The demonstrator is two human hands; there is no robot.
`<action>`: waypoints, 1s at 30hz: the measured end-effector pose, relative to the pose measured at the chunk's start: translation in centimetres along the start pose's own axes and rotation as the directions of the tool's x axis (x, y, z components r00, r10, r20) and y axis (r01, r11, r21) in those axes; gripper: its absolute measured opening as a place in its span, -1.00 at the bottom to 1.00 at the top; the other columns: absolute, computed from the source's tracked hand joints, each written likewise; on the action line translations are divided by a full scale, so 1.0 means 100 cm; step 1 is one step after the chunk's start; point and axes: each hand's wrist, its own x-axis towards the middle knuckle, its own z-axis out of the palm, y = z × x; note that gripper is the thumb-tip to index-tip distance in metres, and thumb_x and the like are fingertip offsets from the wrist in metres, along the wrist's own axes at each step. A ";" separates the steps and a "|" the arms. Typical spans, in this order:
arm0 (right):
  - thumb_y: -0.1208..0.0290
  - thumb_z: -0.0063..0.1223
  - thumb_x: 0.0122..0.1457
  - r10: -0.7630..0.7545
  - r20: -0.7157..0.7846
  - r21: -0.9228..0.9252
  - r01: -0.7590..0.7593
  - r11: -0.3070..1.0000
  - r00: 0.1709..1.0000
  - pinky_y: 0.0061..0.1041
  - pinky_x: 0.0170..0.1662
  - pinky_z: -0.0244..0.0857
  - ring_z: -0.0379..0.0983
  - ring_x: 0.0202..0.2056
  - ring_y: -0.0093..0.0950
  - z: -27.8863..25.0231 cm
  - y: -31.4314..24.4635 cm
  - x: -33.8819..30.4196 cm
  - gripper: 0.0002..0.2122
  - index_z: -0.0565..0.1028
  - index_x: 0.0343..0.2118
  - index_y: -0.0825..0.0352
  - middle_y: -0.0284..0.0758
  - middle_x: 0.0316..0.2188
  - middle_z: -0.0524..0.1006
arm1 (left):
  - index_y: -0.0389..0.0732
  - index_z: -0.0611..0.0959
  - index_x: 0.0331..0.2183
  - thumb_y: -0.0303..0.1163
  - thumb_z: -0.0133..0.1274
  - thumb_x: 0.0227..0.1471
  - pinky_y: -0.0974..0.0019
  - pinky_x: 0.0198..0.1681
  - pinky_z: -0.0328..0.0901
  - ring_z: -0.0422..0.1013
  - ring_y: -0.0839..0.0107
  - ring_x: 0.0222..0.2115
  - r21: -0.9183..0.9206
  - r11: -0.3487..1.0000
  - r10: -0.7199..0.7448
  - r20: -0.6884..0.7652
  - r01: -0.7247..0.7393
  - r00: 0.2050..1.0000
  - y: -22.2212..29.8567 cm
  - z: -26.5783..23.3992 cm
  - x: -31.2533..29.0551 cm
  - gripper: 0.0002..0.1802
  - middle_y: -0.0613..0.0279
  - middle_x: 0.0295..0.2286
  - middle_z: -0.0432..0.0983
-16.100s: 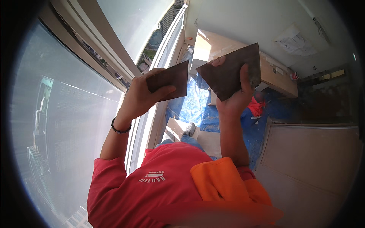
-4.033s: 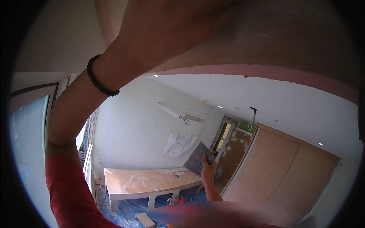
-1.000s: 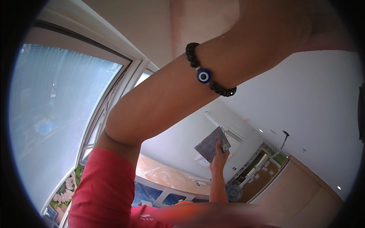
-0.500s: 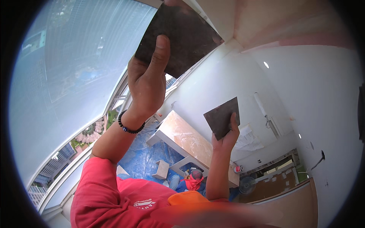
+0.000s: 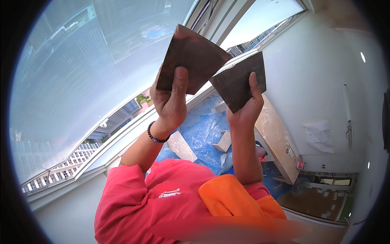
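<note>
My left hand (image 5: 170,103) is raised and grips a dark, flat, four-sided plate (image 5: 195,61) by its lower left part. The thumb presses on its face, and the other fingers are mostly hidden behind it. In my right hand (image 5: 245,112) is a similar dark plate (image 5: 237,83), with the thumb lying on its face. Both plates are tilted and held up side by side, the right one slightly lower; whether their near corners touch, I cannot tell. The plates' exact kind does not show.
Large window panes (image 5: 101,49) slope along the left, with buildings outside. Below are blue floor sheeting (image 5: 203,122), a small board box (image 5: 222,141) and a long wooden bench (image 5: 276,134). Behind my right arm another person (image 5: 261,152) is partly visible. A small can (image 5: 301,165) stands at the bench's end.
My view has turned toward the windows. The two plates are now much nearer each other, with the right one higher in view and the left one lower. Both hands keep their grip.
</note>
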 end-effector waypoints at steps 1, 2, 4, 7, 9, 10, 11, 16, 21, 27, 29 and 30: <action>0.31 0.14 0.32 -0.002 0.033 0.030 0.001 1.000 0.999 -0.32 0.03 0.50 0.58 -0.07 -0.34 -0.002 -0.001 0.005 -0.64 0.43 0.07 0.40 -0.21 -0.07 0.57 | -0.31 0.57 0.06 -0.42 -0.03 0.36 0.27 0.11 0.32 0.45 0.44 0.01 -0.038 0.998 0.042 -0.015 -0.043 0.999 0.000 0.000 0.004 -0.69 0.15 -0.02 0.57; 0.31 0.14 0.31 0.024 -0.008 0.046 -0.023 0.999 1.000 -0.30 0.05 0.49 0.57 -0.04 -0.34 -0.003 0.000 0.010 -0.65 0.44 0.08 0.39 -0.21 -0.05 0.57 | -0.32 0.57 0.07 -0.44 -0.04 0.36 0.26 0.12 0.33 0.45 0.42 0.03 -0.033 0.999 0.003 -0.042 -0.005 0.999 -0.001 0.001 0.007 -0.69 0.13 0.01 0.55; 0.33 0.13 0.31 0.078 -0.079 0.093 -0.070 0.993 0.994 -0.28 0.10 0.46 0.55 0.00 -0.32 -0.008 0.004 0.019 -0.65 0.46 0.08 0.37 -0.21 -0.01 0.57 | -0.32 0.56 0.08 -0.45 -0.04 0.36 0.26 0.13 0.33 0.45 0.39 0.04 0.098 0.995 -0.009 0.038 0.005 0.999 -0.005 0.001 0.012 -0.68 0.10 0.03 0.54; 0.31 0.14 0.31 0.083 -0.010 0.149 -0.081 0.986 0.996 -0.27 0.09 0.47 0.57 -0.03 -0.33 -0.016 0.013 0.031 -0.66 0.47 0.08 0.34 -0.22 -0.03 0.58 | -0.34 0.54 0.10 -0.46 -0.04 0.35 0.26 0.12 0.33 0.45 0.39 0.04 0.187 0.982 -0.052 0.069 0.038 0.996 -0.011 0.001 0.011 -0.66 0.09 0.03 0.53; 0.38 0.24 0.23 0.105 -0.044 0.197 -0.095 0.976 0.993 -0.35 -0.01 0.52 0.58 -0.08 -0.35 -0.019 0.019 0.040 -0.63 0.44 0.05 0.37 -0.23 -0.10 0.57 | -0.35 0.53 0.11 -0.49 -0.04 0.35 0.27 0.11 0.34 0.45 0.40 0.02 0.233 0.971 -0.075 0.084 0.054 0.994 -0.012 0.001 0.010 -0.65 0.10 0.02 0.54; 0.41 0.29 0.20 0.120 -0.055 0.213 -0.106 0.971 0.991 -0.39 -0.06 0.55 0.59 -0.11 -0.36 -0.020 0.021 0.044 -0.60 0.42 0.04 0.39 -0.23 -0.13 0.57 | -0.35 0.53 0.11 -0.50 -0.03 0.34 0.28 0.10 0.34 0.45 0.41 0.01 0.271 0.961 -0.083 0.082 0.058 0.993 -0.011 0.001 0.010 -0.65 0.10 0.01 0.54; 0.42 0.31 0.18 0.109 -0.056 0.180 -0.097 0.979 0.993 -0.40 -0.07 0.55 0.59 -0.12 -0.37 -0.020 0.023 0.048 -0.60 0.43 0.03 0.39 -0.23 -0.14 0.57 | -0.36 0.53 0.12 -0.50 -0.03 0.34 0.29 0.08 0.34 0.45 0.42 0.00 0.324 0.944 -0.098 0.079 0.067 0.992 -0.007 0.000 0.009 -0.65 0.11 0.01 0.54; 0.43 0.37 0.12 0.135 0.045 0.071 -0.138 0.988 0.990 -0.44 -0.14 0.57 0.61 -0.18 -0.39 -0.005 0.035 0.055 -0.58 0.43 -0.01 0.38 -0.25 -0.18 0.58 | -0.39 0.61 -0.04 -0.39 0.02 0.32 0.46 -0.24 0.30 0.38 0.58 -0.31 0.679 0.733 -0.121 0.080 0.035 0.989 0.027 0.002 0.014 -0.70 0.27 -0.32 0.58; 0.46 0.38 0.11 0.262 0.145 0.069 -0.274 0.959 0.954 -0.44 -0.20 0.60 0.63 -0.22 -0.39 0.018 0.053 0.057 -0.60 0.45 -0.03 0.37 -0.23 -0.20 0.59 | -0.39 0.61 -0.06 -0.43 0.02 0.30 0.39 -0.28 0.30 0.38 0.48 -0.38 0.872 0.490 -0.239 0.119 0.014 0.964 0.074 0.002 0.020 -0.74 0.19 -0.36 0.55; 0.47 0.31 0.15 0.355 0.230 0.017 -0.369 0.929 0.906 -0.35 -0.14 0.61 0.63 -0.18 -0.33 0.050 0.085 0.045 -0.65 0.48 -0.02 0.37 -0.21 -0.18 0.61 | -0.36 0.63 -0.03 -0.36 0.05 0.29 0.37 -0.29 0.30 0.38 0.49 -0.40 0.957 0.264 -0.359 -0.019 0.120 0.933 0.122 -0.015 0.009 -0.68 0.24 -0.42 0.52; 0.46 0.31 0.16 0.399 0.293 0.022 -0.423 0.906 0.869 -0.34 -0.13 0.60 0.63 -0.18 -0.33 0.061 0.097 0.034 -0.67 0.49 -0.04 0.37 -0.22 -0.19 0.61 | -0.37 0.63 -0.04 -0.38 0.05 0.28 0.33 -0.32 0.30 0.40 0.47 -0.42 0.965 0.232 -0.361 -0.036 0.127 0.932 0.142 -0.023 0.001 -0.69 0.20 -0.44 0.52; 0.47 0.33 0.14 0.414 0.332 0.049 -0.454 0.889 0.847 -0.38 -0.16 0.60 0.63 -0.21 -0.35 0.069 0.106 0.031 -0.70 0.51 -0.08 0.36 -0.23 -0.22 0.61 | -0.37 0.63 -0.04 -0.40 0.05 0.27 0.30 -0.32 0.31 0.42 0.47 -0.41 0.979 0.168 -0.426 -0.035 0.117 0.904 0.151 -0.030 0.000 -0.70 0.19 -0.43 0.53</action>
